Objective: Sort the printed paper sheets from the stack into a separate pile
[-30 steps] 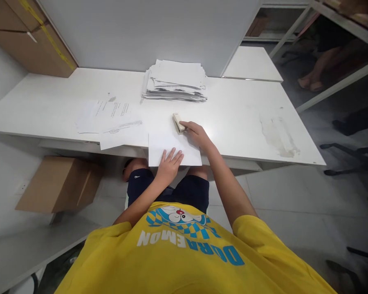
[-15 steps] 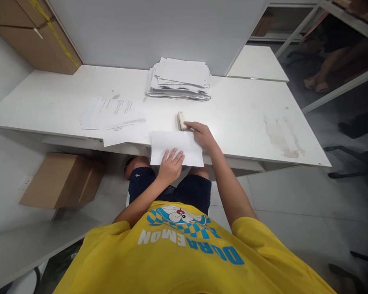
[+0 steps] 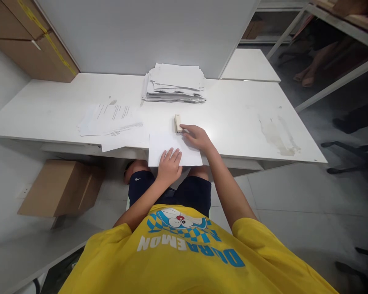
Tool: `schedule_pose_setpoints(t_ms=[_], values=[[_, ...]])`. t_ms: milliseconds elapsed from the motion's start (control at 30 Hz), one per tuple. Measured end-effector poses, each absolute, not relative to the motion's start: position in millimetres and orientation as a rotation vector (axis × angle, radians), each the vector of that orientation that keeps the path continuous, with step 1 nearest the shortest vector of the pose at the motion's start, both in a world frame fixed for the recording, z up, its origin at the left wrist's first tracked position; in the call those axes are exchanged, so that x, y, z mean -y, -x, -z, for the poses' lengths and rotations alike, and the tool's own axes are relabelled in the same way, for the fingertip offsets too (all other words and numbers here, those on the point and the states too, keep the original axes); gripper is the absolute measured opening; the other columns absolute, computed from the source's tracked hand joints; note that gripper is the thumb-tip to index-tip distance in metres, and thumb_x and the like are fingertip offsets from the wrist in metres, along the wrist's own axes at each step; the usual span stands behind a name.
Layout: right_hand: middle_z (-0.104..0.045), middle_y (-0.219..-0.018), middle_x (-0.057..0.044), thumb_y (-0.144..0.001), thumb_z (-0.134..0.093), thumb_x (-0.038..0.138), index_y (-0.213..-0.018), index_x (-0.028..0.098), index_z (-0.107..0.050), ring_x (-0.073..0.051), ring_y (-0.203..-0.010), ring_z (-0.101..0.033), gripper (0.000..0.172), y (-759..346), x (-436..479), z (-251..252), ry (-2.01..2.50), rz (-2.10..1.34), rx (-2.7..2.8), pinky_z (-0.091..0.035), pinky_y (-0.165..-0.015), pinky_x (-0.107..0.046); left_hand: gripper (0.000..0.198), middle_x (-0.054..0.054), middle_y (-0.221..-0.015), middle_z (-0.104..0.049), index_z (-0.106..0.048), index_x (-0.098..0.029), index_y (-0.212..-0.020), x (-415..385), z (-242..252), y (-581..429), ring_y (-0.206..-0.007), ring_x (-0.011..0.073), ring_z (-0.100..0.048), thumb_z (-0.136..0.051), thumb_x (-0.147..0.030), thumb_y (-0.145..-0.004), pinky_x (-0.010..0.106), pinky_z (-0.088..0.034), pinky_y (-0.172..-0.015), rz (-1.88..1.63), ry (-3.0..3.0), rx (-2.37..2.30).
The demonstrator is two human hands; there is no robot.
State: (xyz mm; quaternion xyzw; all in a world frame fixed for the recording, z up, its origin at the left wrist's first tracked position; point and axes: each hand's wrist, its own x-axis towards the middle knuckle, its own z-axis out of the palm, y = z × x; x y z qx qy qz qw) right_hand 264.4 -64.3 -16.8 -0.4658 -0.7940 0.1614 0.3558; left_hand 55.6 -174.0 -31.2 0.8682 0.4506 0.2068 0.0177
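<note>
Left hand point(image 3: 169, 165) lies open, pinning the white sheet point(image 3: 168, 143) at the near edge of the desk point(image 3: 233, 118); right hand point(image 3: 198, 138), loosely curled, only touches the stapler point(image 3: 178, 122) by the sheet's far corner; seemingly lining up, which calls for a firmer grasp

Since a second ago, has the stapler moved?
No. The stapler keeps its spot near the paper stack, touched by the right hand; at most it turned slightly.
</note>
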Motion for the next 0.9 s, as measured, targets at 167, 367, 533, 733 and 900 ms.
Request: schedule_pose_setpoints(t_ms=[167, 367, 533, 733, 900], values=[[-0.069, -0.126, -0.010, -0.096, -0.046, 0.031, -0.132, 0.026, -0.065, -0.028, -0.116, -0.063, 0.041, -265.2, 59.5, 21.2, 1.155, -0.308, 2.075, -0.052, -0.099, -0.048, 0.058, 0.012, -0.147, -0.059, -0.055, -0.017, -0.144, 166.0, 32.5, -57.0, -0.142, 0.0333, -0.048, -0.054, -0.019, -0.086, 0.056, -0.035, -0.119, -0.667, -2.687, -1.393], [-0.063, -0.134, -0.010, -0.100, -0.038, 0.025, -0.126, 0.028, -0.067, -0.026, -0.125, -0.058, 0.040, -264.7, 56.2, 20.8, 1.047, -0.229, 2.098, -0.048, -0.104, -0.049, 0.058, 0.013, -0.150, -0.056, -0.055, -0.013, -0.143, 149.3, 24.2, -63.3, -0.144, 0.0331, -0.046, -0.052, -0.016, -0.085, 0.054, -0.035, -0.120, -0.569, -2.661, -1.411], [-0.066, -0.135, -0.006, -0.101, -0.035, 0.022, -0.128, 0.029, -0.066, -0.026, -0.135, -0.052, 0.042, -262.2, 61.6, 17.2, 1.000, -0.236, 2.177, -0.041, -0.112, -0.052, 0.059, 0.014, -0.151, -0.054, -0.053, -0.010, -0.144, 144.3, 23.5, -69.8, -0.145, 0.0334, -0.044, -0.051, -0.017, -0.086, 0.055, -0.034, -0.121, -0.577, -2.630, -1.445], [-0.069, -0.129, -0.006, -0.097, -0.039, 0.016, -0.118, 0.027, -0.069, -0.026, -0.129, -0.056, 0.038, -258.7, 59.8, 20.0, 1.010, -0.256, 2.187, -0.044, -0.107, -0.050, 0.060, 0.013, -0.151, -0.054, -0.051, -0.013, -0.147, 144.8, 27.5, -70.4, -0.145, 0.0328, -0.044, -0.051, -0.017, -0.086, 0.054, -0.033, -0.121, -0.627, -2.644, -1.438], [-0.070, -0.121, -0.008, -0.090, -0.041, 0.006, -0.105, 0.024, -0.072, -0.026, -0.115, -0.060, 0.039, -254.5, 52.0, 16.0, 1.044, -0.271, 2.171, -0.046, -0.099, -0.046, 0.059, 0.011, -0.154, -0.051, -0.049, -0.010, -0.147, 143.7, 27.0, -68.6, -0.147, 0.0316, -0.041, -0.049, -0.017, -0.088, 0.052, -0.031, -0.123, -0.544, -2.643, -1.457]])
